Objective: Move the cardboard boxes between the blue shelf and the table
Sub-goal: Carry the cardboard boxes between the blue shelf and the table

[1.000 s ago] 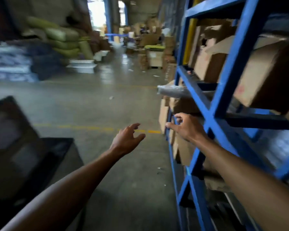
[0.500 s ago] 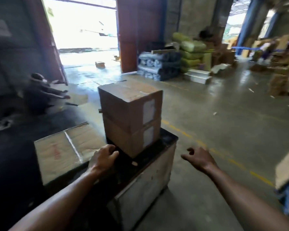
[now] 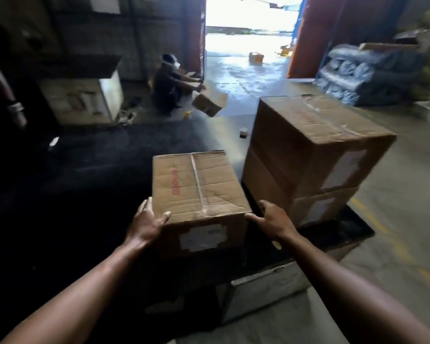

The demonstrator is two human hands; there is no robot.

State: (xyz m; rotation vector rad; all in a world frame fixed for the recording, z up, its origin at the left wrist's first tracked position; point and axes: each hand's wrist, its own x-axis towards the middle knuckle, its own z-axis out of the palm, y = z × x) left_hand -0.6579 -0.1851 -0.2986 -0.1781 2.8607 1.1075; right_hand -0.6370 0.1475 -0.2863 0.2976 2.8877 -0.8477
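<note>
Three cardboard boxes sit on the dark table (image 3: pixel 353 227). The nearest box (image 3: pixel 196 184) lies between the two hands. It carries a line of red writing (image 3: pixel 176 182) on its top, too blurred to read, and a white label (image 3: pixel 202 237) on its near face, smudged and illegible.

The left hand (image 3: pixel 148 223) lies at the box's near left corner, fingers straight along the side wall and thumb laid on the top edge. The right hand (image 3: pixel 271 219) is spread at the near right corner, thumb pointing at the corner; whether it touches the cardboard is hard to tell, and its fingers drop out of sight beside the box.

Beyond the right hand, the upper box (image 3: pixel 315 130) rests on the lower box (image 3: pixel 266 184), each with a blank-looking white sticker. The table's left part is lost in shadow. Far beyond the left hand a seated person (image 3: pixel 165 88) handles cardboard on the floor.
</note>
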